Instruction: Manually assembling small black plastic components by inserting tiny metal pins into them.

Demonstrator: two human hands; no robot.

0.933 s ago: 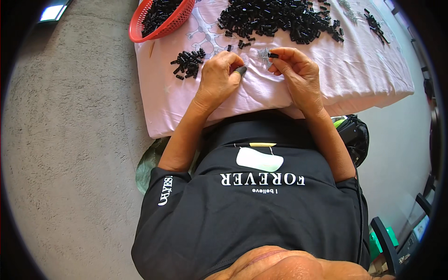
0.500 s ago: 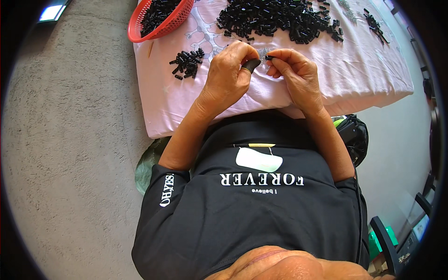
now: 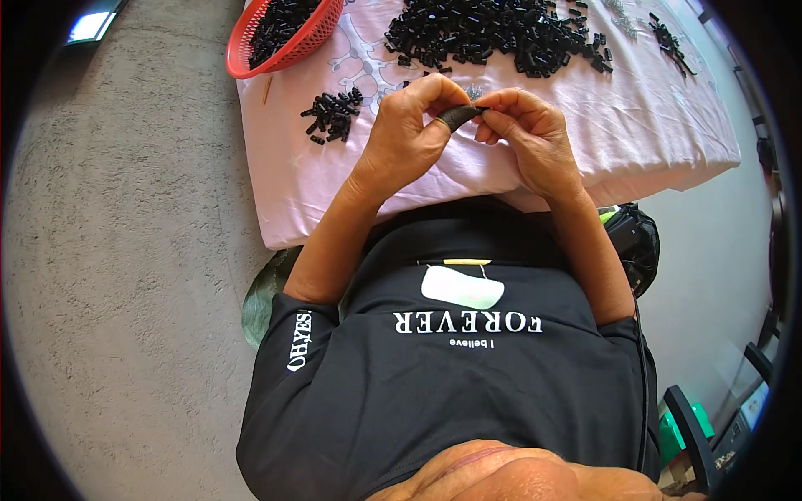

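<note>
My right hand [image 3: 535,138] pinches a small black cylindrical piece [image 3: 482,111] between thumb and fingertips, above the near part of the cloth. My left hand [image 3: 405,129] is closed, with a black cover [image 3: 455,118] on its thumb. That thumb's tip meets the black piece; whatever the left fingers hold is hidden. Just beyond the fingertips lies a small patch of thin silvery bits [image 3: 474,93]. To the left of my left hand rests a small heap of black pieces [image 3: 332,115], each short and ridged.
A large pile of black pieces [image 3: 501,37] spreads across the far side of the pink cloth-covered table [image 3: 643,134]. At the far left stands a red basket [image 3: 305,46] full of them. More silvery bits [image 3: 620,18] and a small black cluster [image 3: 668,42] lie far right.
My two hands have come together: the left thumb's black cover now meets the black piece in my right fingers, where a gap showed before.
</note>
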